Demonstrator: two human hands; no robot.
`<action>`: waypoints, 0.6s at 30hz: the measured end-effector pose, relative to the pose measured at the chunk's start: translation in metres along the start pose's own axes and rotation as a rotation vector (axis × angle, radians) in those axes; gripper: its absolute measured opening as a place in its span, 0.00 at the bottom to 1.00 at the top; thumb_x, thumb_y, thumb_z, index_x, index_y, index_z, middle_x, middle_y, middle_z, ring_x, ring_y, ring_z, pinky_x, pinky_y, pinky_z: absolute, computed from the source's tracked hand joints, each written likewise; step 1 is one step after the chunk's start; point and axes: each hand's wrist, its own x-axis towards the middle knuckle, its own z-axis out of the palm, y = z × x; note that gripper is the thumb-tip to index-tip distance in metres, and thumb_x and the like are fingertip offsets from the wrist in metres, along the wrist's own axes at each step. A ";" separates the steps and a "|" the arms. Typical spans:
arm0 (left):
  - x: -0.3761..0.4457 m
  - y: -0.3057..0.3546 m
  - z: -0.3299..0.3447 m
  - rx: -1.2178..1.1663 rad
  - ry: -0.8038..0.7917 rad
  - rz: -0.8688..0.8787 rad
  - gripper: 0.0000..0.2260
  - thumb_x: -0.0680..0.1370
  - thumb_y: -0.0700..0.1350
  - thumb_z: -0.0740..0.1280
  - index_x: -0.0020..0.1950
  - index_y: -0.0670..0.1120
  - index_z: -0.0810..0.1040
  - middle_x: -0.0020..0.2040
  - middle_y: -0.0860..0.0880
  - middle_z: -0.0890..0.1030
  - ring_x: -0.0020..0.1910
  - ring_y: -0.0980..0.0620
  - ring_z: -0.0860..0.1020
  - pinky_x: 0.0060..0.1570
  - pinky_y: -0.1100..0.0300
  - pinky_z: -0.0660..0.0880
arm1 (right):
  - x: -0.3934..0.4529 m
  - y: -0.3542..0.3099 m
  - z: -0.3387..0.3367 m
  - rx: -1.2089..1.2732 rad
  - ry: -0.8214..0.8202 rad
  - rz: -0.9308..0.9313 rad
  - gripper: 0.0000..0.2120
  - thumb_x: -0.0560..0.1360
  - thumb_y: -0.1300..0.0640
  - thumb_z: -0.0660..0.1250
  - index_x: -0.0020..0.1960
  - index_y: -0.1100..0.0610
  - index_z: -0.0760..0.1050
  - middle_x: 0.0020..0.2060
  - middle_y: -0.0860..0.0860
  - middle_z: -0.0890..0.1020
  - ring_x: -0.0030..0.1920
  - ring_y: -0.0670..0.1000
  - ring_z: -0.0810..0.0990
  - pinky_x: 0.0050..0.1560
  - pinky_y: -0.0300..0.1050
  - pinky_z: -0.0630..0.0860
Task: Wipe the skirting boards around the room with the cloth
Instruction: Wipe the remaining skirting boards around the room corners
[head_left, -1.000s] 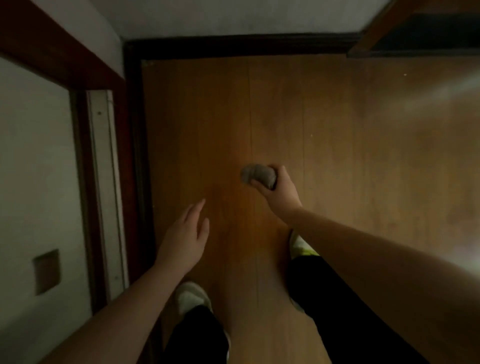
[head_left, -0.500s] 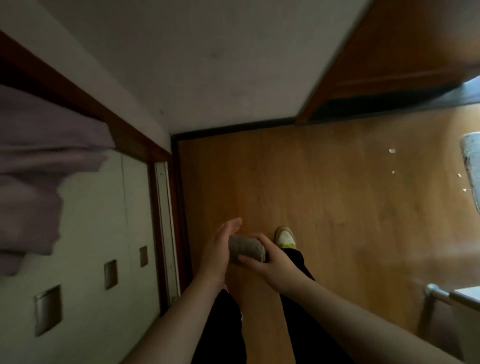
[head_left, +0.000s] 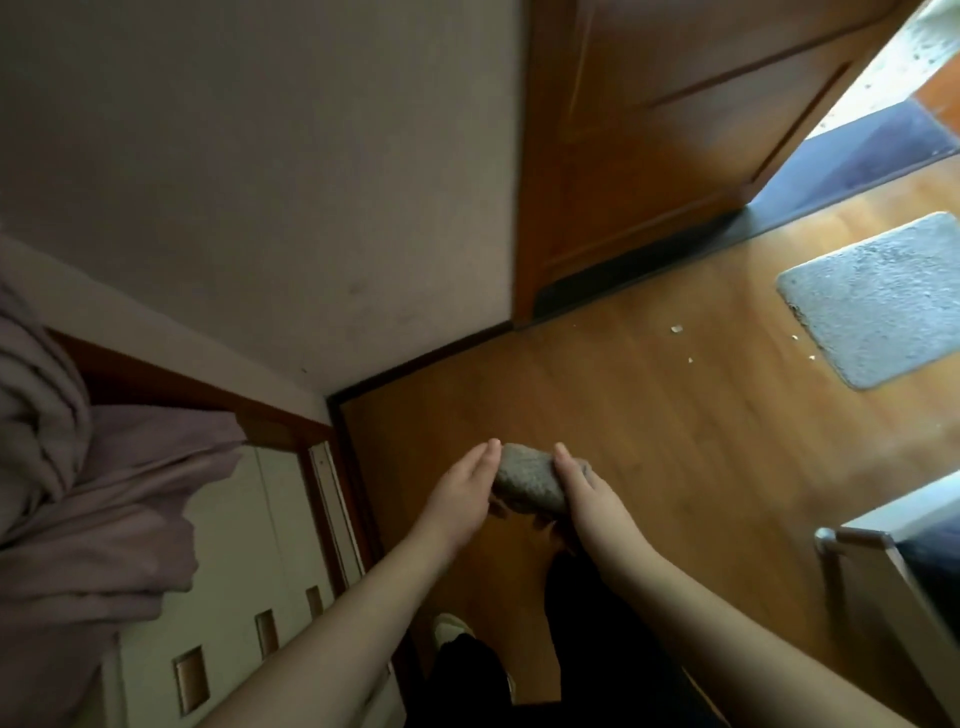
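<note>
From the head view, a bunched grey cloth (head_left: 530, 480) sits between both hands above the wooden floor (head_left: 675, 441); the left hand (head_left: 462, 493) lies flat-fingered against its left side; the right hand (head_left: 592, 499) has fingers curled round its right end; the dark skirting board (head_left: 415, 364) runs along the far wall.

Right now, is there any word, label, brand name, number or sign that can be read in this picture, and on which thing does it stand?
None: no readable text anywhere in this view.
The cloth, held between the left hand and the right hand, bears no label.
The wall, door, mat and floor show no writing.
</note>
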 end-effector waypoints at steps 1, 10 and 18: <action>-0.001 0.009 0.002 0.006 -0.039 0.032 0.20 0.81 0.63 0.54 0.67 0.55 0.73 0.60 0.54 0.79 0.55 0.60 0.79 0.46 0.69 0.76 | 0.000 -0.007 -0.008 0.006 -0.018 0.031 0.29 0.77 0.30 0.52 0.56 0.53 0.77 0.38 0.57 0.86 0.31 0.52 0.79 0.30 0.43 0.73; 0.019 0.132 0.080 0.291 -0.092 0.248 0.19 0.77 0.52 0.71 0.66 0.51 0.72 0.55 0.58 0.79 0.51 0.66 0.78 0.43 0.73 0.75 | -0.006 -0.067 -0.136 0.071 -0.032 -0.032 0.31 0.79 0.32 0.49 0.60 0.53 0.78 0.48 0.54 0.85 0.45 0.51 0.83 0.42 0.43 0.77; 0.060 0.210 0.112 0.241 -0.056 0.292 0.22 0.72 0.66 0.68 0.56 0.51 0.76 0.50 0.52 0.83 0.48 0.55 0.83 0.39 0.65 0.79 | -0.004 -0.105 -0.204 0.214 -0.059 -0.442 0.27 0.69 0.38 0.72 0.65 0.44 0.71 0.59 0.48 0.80 0.57 0.51 0.82 0.56 0.50 0.81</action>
